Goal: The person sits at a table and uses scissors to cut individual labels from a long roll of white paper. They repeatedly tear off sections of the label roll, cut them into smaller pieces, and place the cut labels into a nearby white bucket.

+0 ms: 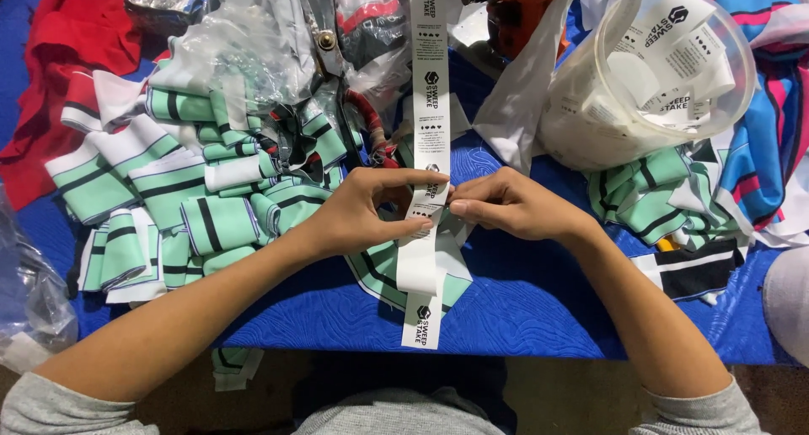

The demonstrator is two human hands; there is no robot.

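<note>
A: Which surface, and where is the strip?
B: A blue quilted table (539, 309); the left hand (362, 212) and right hand (506, 206) pinch a white label strip (428, 132) between them.
A: Containers?
B: Beyond the right hand, a clear tub (742, 73) holds cut labels (674, 56).

A label strip (428, 106) runs from the far edge of the table (539, 309) toward me, passing between my left hand (371, 212) and right hand (506, 206). Folded fabric pieces (177, 208) lie left of it. A tub (649, 73) holding cut labels (674, 48) stands far right.
</note>
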